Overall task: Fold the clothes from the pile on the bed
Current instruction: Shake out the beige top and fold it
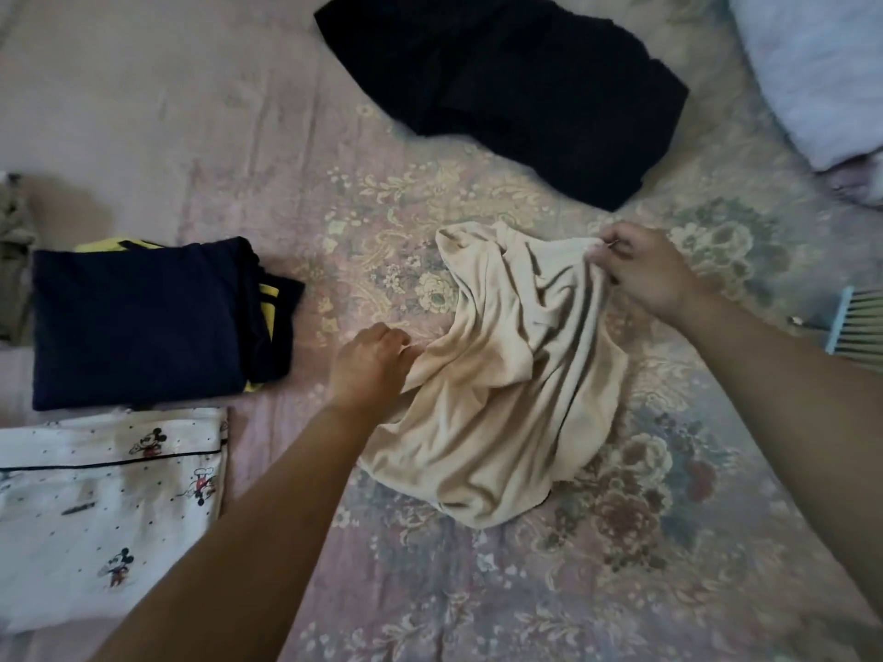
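So the beige garment is the one being worked on right now, lying crumpled in the middle of the bed with both hands on it. The left hand has its fingers curled round a bunched bit of the cloth's left edge, and the right hand is pinching the upper right edge between thumb and fingers — so both are closed on fabric, nothing hanging loose. Looks to me like the spreading-out step, not the folding proper, since the thing is all wrinkles and bunched up between the two grips. Next move probably calls for pulling the two edges apart and lifting a bit so it shakes flat, then laying it down smooth before any crease goes in; I can't tell what kind of garment it is yet, which matters for finding the seams. Out to the left of the left fingers there's a folded navy piece with yellow stripes, and nearer the person than that a folded white cartoon-print piece, so some of the job seems done. Beyond both sets of fingers sits a black garment, looking unfolded — likely waiting its turn. Something brush-like pokes in at the edge, right of the right fingers.
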The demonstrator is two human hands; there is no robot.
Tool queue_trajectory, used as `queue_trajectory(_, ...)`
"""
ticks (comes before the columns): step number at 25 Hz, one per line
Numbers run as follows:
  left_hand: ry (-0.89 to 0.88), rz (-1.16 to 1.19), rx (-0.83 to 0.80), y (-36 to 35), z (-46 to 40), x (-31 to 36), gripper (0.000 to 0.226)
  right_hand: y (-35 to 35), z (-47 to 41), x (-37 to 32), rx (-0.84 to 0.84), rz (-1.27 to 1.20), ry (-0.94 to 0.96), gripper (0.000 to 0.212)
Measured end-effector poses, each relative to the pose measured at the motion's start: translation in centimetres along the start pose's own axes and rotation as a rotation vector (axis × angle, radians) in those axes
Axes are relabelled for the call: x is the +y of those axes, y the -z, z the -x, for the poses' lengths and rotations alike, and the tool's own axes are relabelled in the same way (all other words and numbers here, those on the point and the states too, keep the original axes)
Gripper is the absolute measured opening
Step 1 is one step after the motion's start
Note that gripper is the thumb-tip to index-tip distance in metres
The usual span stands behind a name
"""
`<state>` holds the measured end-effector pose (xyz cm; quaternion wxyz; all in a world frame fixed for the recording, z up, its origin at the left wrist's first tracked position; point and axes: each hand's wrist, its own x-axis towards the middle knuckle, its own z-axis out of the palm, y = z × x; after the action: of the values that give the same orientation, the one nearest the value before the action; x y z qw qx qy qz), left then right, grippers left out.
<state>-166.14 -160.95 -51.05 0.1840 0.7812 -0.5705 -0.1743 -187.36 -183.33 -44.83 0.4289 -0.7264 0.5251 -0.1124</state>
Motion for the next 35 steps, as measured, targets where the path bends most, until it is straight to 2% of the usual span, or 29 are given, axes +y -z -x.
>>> queue_trajectory(4,-0.117,0.248,0.092,1.0,-4.1,4.7,0.054,0.6,1.6,-4.2,-0.216,0.003,0.175,0.006)
queue_trajectory(7,-0.232,0.323,-0.033,5.2,-6.7,8.3,0.069,2.7,3.3,-8.2,-0.320,-0.003,0.230,0.007)
queue_trajectory(9,-0.232,0.371,-0.137,9.5,-7.5,10.6,0.057,4.7,4.9,-11.3,-0.338,-0.019,0.264,0.011)
queue_trajectory(11,-0.174,0.447,-0.190,14.2,-7.0,12.4,0.021,6.8,7.1,-14.9,-0.351,-0.030,0.274,0.015)
queue_trajectory(12,-0.164,0.480,-0.184,16.5,-6.6,12.9,0.012,7.8,8.3,-16.6,-0.359,-0.019,0.274,0.021)
queue_trajectory(15,-0.139,0.520,-0.163,24.2,-4.9,15.2,0.012,11.4,12.2,-22.2,-0.399,0.144,0.258,0.038)
queue_trajectory(17,-0.148,0.537,-0.139,29.8,-3.3,17.3,0.008,14.6,14.9,-26.7,-0.425,0.369,0.300,0.034)
queue_trajectory(20,-0.251,0.420,-0.006,37.6,-0.8,21.2,0.011,20.4,17.7,-33.3,-0.301,0.652,0.394,0.030)
queue_trajectory(24,-0.419,0.036,0.221,49.0,0.6,26.6,0.029,29.2,21.3,-42.0,-0.056,0.750,0.420,0.027)
queue_trajectory(27,-0.482,-0.146,0.381,58.5,1.3,29.8,0.029,34.8,24.7,-47.3,0.069,0.666,0.473,0.024)
queue_trajectory(30,-0.487,-0.187,0.516,65.2,2.1,31.7,0.037,38.1,27.7,-51.6,0.174,0.518,0.553,0.031)
queue_trajectory(33,-0.481,-0.130,0.520,69.3,3.1,33.2,0.026,40.0,29.8,-54.9,0.289,0.407,0.609,0.045)
queue_trajectory(35,-0.469,-0.075,0.518,71.3,3.8,34.2,0.030,40.8,30.7,-56.7,0.340,0.361,0.659,0.046)
